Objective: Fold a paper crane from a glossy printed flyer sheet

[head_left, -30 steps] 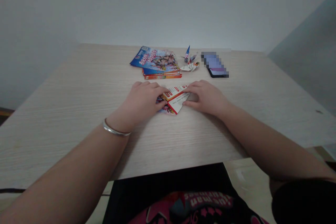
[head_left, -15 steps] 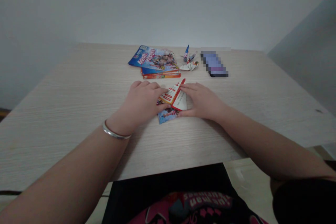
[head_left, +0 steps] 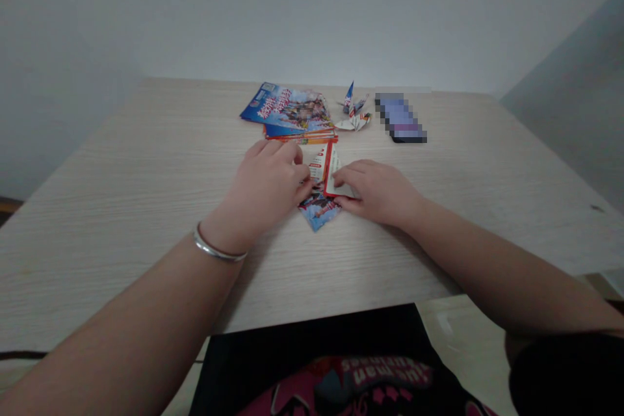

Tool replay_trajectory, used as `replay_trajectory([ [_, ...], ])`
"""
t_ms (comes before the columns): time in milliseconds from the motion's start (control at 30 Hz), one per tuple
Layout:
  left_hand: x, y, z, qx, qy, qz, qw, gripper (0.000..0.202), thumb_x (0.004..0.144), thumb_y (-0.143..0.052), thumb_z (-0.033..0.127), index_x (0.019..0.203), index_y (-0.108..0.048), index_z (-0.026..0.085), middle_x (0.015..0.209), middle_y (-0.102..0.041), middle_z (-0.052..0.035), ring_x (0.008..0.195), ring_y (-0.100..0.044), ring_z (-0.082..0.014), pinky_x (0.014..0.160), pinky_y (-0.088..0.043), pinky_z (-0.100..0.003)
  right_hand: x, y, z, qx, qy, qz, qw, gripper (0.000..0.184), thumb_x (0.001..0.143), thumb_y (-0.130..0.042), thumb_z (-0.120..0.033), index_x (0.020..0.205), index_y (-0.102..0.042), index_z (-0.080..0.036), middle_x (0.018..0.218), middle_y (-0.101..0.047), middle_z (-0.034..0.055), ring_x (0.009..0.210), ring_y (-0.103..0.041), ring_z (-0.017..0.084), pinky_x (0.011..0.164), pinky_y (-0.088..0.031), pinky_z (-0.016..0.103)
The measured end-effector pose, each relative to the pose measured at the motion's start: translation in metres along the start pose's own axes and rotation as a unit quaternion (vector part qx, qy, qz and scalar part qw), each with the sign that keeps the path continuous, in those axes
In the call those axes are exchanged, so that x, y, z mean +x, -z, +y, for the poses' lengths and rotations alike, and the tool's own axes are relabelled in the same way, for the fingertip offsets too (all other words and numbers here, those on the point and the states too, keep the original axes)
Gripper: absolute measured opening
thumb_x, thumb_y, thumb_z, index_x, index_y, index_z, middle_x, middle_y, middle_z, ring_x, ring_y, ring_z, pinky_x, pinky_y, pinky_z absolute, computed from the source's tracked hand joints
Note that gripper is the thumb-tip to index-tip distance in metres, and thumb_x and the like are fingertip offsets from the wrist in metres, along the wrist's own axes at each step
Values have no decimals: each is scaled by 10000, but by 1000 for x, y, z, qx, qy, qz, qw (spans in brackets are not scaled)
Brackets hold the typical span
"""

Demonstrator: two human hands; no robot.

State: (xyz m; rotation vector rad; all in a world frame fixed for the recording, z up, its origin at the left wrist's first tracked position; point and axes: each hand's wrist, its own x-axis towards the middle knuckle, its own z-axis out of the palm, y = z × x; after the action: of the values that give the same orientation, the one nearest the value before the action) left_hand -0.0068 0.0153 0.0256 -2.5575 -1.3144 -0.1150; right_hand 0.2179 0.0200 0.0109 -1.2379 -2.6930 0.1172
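The folded paper (head_left: 320, 172) lies at the centre of the frame on the pale wooden table (head_left: 146, 195), caught between the two hands. Its long axis runs from the top of the frame toward the bottom. A red crease line stands almost upright in the picture, and a blue printed tip points down toward the lower edge. The left hand (head_left: 267, 187), with a silver bangle (head_left: 217, 251) on its wrist, lies flat with fingers together over the left part of the paper, its thumb touching the lower left edge. The right hand (head_left: 379, 192) comes in from the right with curled fingers resting on the white flap just right of the crease. Whether its thumb is tucked under that flap cannot be told. Both hands touch the paper, and the crease lies in the gap between them, slightly nearer the right fingertips. Above, a stack of coloured sheets (head_left: 287, 112) sits just beyond the left fingertips, with a small paper crane (head_left: 353, 114) and a phone (head_left: 400, 119) to its right. Compared with half a second ago, the flap's red edge no longer slants toward the upper right but stands straighter. The blue tip has shifted rightward, and the left hand has moved up closer to the stack.
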Motion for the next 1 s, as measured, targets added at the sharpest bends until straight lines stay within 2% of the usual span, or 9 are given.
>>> replay_trajectory([
  [133, 2, -3, 1, -80, 55, -27, 995, 255, 971, -493, 255, 917, -718, 147, 988, -718, -121, 903, -672, -268, 763, -481, -380, -1, 2, -1, -25, -24, 16, 999, 160, 961, -538, -255, 963, -681, -185, 1001, -771, 115, 900, -696, 240, 753, -469, 333],
  [267, 2, -7, -2, -179, 153, -30, 972, 143, 882, -556, 269, 833, -652, 176, 873, -709, -85, 774, -633, -218, 686, -441, -335, -3, -1, 3, 30, -91, 58, 994, 85, 889, -579, -246, 957, -609, -205, 879, -735, 63, 726, -625, 181, 646, -387, 293],
  [367, 1, -8, -7, -240, 206, -27, 948, 88, 831, -596, 281, 814, -607, 195, 797, -693, -52, 687, -600, -191, 627, -391, -316, -4, -3, 7, 61, -148, 78, 984, 189, 844, -608, -257, 1024, -565, -220, 841, -714, 35, 664, -587, 167, 598, -351, 281],
  [433, -1, -9, -9, -268, 226, -16, 937, 118, 821, -619, 296, 881, -599, 196, 800, -692, -42, 679, -600, -185, 616, -380, -306, -4, -3, 9, 75, -172, 82, 979, 259, 820, -616, -250, 1066, -538, -228, 847, -712, 28, 655, -582, 168, 581, -337, 279],
  [533, -2, -8, -11, -285, 241, -8, 928, 282, 820, -636, 321, 1065, -587, 191, 856, -705, -41, 680, -604, -185, 599, -370, -298, -5, 0, 15, 106, -168, 60, 978, 357, 805, -608, -217, 1150, -520, -245, 849, -704, 10, 661, -594, 169, 586, -351, 279],
  [633, -4, -6, -12, -275, 241, -27, 931, 414, 808, -621, 314, 1207, -574, 209, 888, -711, -33, 669, -601, -189, 589, -356, -295, -6, 0, 24, 131, -161, 35, 978, 401, 815, -613, -223, 1204, -521, -261, 826, -685, -6, 669, -606, 171, 602, -370, 282],
  [800, -5, -4, -16, -246, 236, -78, 937, 445, 831, -579, 351, 1262, -593, 239, 900, -714, -41, 680, -616, -210, 591, -347, -299, -7, -1, 39, 174, -136, 4, 975, 334, 833, -625, -241, 1159, -552, -241, 770, -649, -19, 651, -578, 156, 601, -380, 275],
  [900, -5, -4, -19, -230, 230, -103, 940, 472, 834, -559, 356, 1291, -603, 244, 928, -728, -53, 702, -634, -221, 604, -359, -302, -6, -1, 42, 180, -131, -3, 975, 297, 843, -632, -250, 1138, -611, -226, 775, -656, -10, 630, -549, 145, 599, -381, 278],
  [1000, -6, -5, -21, -218, 217, -112, 945, 573, 829, -543, 344, 1394, -589, 269, 981, -747, -52, 742, -656, -230, 634, -390, -303, -6, 0, 45, 175, -118, 2, 977, 320, 845, -631, -222, 1160, -685, -222, 783, -678, 4, 640, -551, 150, 613, -386, 286],
])
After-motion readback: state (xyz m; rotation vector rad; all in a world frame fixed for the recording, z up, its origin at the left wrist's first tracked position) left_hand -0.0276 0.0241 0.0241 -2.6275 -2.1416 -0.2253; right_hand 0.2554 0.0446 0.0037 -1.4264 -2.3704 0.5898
